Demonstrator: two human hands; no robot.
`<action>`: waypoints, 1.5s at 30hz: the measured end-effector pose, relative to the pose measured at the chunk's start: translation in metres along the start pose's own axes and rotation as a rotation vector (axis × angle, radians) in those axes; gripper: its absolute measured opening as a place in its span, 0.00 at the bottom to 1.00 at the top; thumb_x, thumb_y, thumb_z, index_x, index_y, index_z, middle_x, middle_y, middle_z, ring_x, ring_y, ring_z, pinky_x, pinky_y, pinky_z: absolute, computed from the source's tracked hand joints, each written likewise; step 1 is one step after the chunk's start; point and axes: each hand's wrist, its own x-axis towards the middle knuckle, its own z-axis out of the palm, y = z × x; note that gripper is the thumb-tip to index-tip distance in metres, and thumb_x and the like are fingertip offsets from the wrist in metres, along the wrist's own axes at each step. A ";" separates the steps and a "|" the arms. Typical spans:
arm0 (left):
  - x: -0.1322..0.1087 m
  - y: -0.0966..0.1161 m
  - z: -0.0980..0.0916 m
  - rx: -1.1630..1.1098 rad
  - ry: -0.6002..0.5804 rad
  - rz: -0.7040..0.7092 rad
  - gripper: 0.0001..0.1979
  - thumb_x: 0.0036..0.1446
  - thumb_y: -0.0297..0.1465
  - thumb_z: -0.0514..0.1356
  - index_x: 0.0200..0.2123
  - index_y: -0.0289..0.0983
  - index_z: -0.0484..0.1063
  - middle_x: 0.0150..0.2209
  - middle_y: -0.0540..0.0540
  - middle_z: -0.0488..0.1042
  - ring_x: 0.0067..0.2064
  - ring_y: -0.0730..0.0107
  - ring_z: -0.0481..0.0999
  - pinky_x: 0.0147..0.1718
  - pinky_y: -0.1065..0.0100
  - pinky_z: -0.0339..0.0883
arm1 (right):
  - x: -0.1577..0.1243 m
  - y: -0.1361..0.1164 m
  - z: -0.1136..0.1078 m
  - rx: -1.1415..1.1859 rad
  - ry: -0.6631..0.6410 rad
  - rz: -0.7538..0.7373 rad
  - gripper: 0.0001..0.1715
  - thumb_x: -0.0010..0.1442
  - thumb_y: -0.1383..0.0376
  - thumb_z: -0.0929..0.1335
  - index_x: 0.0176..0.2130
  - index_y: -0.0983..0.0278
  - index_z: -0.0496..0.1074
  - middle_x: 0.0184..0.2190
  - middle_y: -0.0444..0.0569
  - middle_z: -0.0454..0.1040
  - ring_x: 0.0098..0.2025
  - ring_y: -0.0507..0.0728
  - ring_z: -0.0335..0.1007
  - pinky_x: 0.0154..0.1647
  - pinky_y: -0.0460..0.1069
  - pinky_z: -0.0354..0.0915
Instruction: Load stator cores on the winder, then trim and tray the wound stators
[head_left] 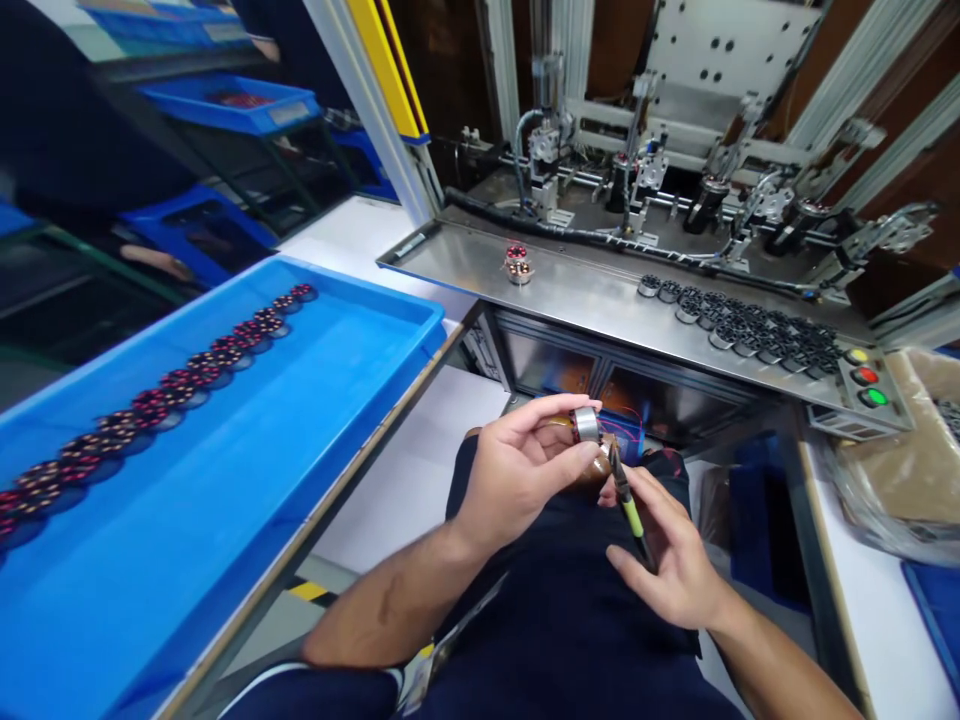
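Head view: the largest thing shown is a blue tray [315, 400], along which a line of wound parts [191, 375] is laid at the person's left. Ahead, a steel ledge [592, 295] is occupied by a cluster of dark parts [757, 330] and, farther left, a small stack of wound pieces [517, 265]. Below it, the left hand [514, 465] is half curled, a silver-banded part [587, 424] being pinched between thumb and fingertips above the lap. The right hand [675, 560] is partly open, with green-banded pliers [630, 510] held loosely along the fingers and their tips brought close beside the part; whether the tips are closed on anything cannot be told. The part is judged to be rigid and compact, fairly light, though dense for its size. Its smooth band may be slippery, yet is best gripped there, from opposite sides. The smallest detail, fine copper-coloured matter near the tips, is probably soft and easily bent, so it should be left unpressed.
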 end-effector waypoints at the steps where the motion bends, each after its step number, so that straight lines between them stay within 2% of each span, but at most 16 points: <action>1: -0.001 0.001 0.000 0.002 -0.005 0.010 0.17 0.49 0.26 0.74 0.45 0.36 0.80 0.43 0.42 0.85 0.39 0.64 0.86 0.38 0.68 0.83 | 0.002 -0.001 0.000 -0.002 -0.007 -0.027 0.43 0.59 0.67 0.71 0.70 0.59 0.58 0.63 0.59 0.70 0.65 0.65 0.68 0.65 0.61 0.67; 5: -0.005 0.005 0.000 0.031 -0.002 0.026 0.17 0.49 0.25 0.73 0.44 0.36 0.80 0.42 0.42 0.85 0.40 0.63 0.86 0.39 0.68 0.83 | 0.014 -0.005 0.000 0.048 -0.010 -0.077 0.45 0.59 0.70 0.70 0.70 0.57 0.57 0.61 0.58 0.72 0.61 0.64 0.72 0.62 0.61 0.70; 8: -0.006 0.007 -0.001 0.069 -0.012 0.013 0.17 0.50 0.26 0.73 0.45 0.35 0.79 0.41 0.42 0.85 0.41 0.62 0.86 0.40 0.69 0.82 | 0.019 -0.007 0.001 0.134 -0.031 -0.061 0.43 0.58 0.72 0.69 0.69 0.57 0.59 0.53 0.58 0.76 0.49 0.61 0.78 0.52 0.58 0.77; 11: -0.004 0.008 -0.001 0.078 -0.035 0.012 0.17 0.51 0.25 0.72 0.45 0.35 0.80 0.39 0.42 0.85 0.40 0.63 0.86 0.39 0.70 0.82 | 0.018 -0.006 0.000 0.162 -0.030 -0.052 0.43 0.57 0.75 0.68 0.68 0.57 0.61 0.46 0.54 0.77 0.40 0.58 0.77 0.44 0.54 0.78; 15: -0.002 0.007 -0.001 0.035 -0.054 0.031 0.16 0.51 0.23 0.72 0.44 0.37 0.81 0.39 0.45 0.85 0.40 0.67 0.86 0.39 0.73 0.81 | 0.014 -0.002 -0.002 0.097 0.000 -0.073 0.45 0.55 0.77 0.66 0.69 0.55 0.61 0.44 0.52 0.78 0.39 0.57 0.77 0.43 0.53 0.77; 19: -0.003 0.006 -0.001 0.020 -0.092 0.062 0.16 0.53 0.23 0.71 0.45 0.39 0.81 0.41 0.46 0.85 0.41 0.69 0.85 0.40 0.74 0.80 | 0.014 -0.003 -0.004 0.085 -0.013 -0.022 0.44 0.56 0.78 0.65 0.68 0.57 0.61 0.38 0.49 0.76 0.38 0.56 0.76 0.43 0.51 0.76; 24: -0.006 0.007 -0.001 0.117 -0.088 0.230 0.10 0.58 0.24 0.68 0.43 0.40 0.82 0.46 0.45 0.83 0.41 0.70 0.85 0.40 0.74 0.80 | 0.016 -0.009 -0.003 0.120 -0.050 -0.047 0.49 0.53 0.77 0.65 0.70 0.57 0.57 0.50 0.54 0.71 0.47 0.58 0.73 0.51 0.55 0.74; 27: -0.008 0.009 -0.002 0.221 -0.074 0.321 0.11 0.58 0.22 0.66 0.43 0.41 0.82 0.47 0.45 0.83 0.42 0.70 0.84 0.40 0.74 0.79 | 0.015 -0.010 -0.001 0.155 -0.059 -0.065 0.51 0.52 0.78 0.65 0.71 0.57 0.56 0.51 0.54 0.69 0.51 0.59 0.71 0.53 0.55 0.73; 30: -0.009 0.009 -0.004 0.284 -0.077 0.366 0.13 0.59 0.21 0.65 0.45 0.41 0.81 0.48 0.44 0.82 0.46 0.69 0.83 0.40 0.74 0.78 | 0.016 -0.009 -0.001 0.176 -0.061 -0.083 0.52 0.51 0.78 0.64 0.71 0.56 0.55 0.50 0.53 0.69 0.50 0.59 0.70 0.51 0.55 0.73; 39: -0.010 0.006 -0.007 0.331 -0.108 0.410 0.15 0.58 0.20 0.65 0.46 0.40 0.81 0.47 0.42 0.82 0.51 0.64 0.82 0.42 0.72 0.79 | 0.021 -0.006 -0.003 0.169 -0.056 -0.106 0.53 0.50 0.79 0.64 0.71 0.56 0.56 0.46 0.52 0.71 0.46 0.58 0.72 0.47 0.53 0.74; 45: -0.009 0.008 -0.006 0.315 -0.113 0.382 0.15 0.57 0.19 0.65 0.45 0.42 0.81 0.47 0.44 0.82 0.50 0.66 0.82 0.44 0.72 0.79 | 0.017 -0.003 -0.003 0.151 -0.048 -0.104 0.52 0.50 0.79 0.64 0.71 0.56 0.57 0.48 0.53 0.72 0.45 0.58 0.73 0.45 0.53 0.76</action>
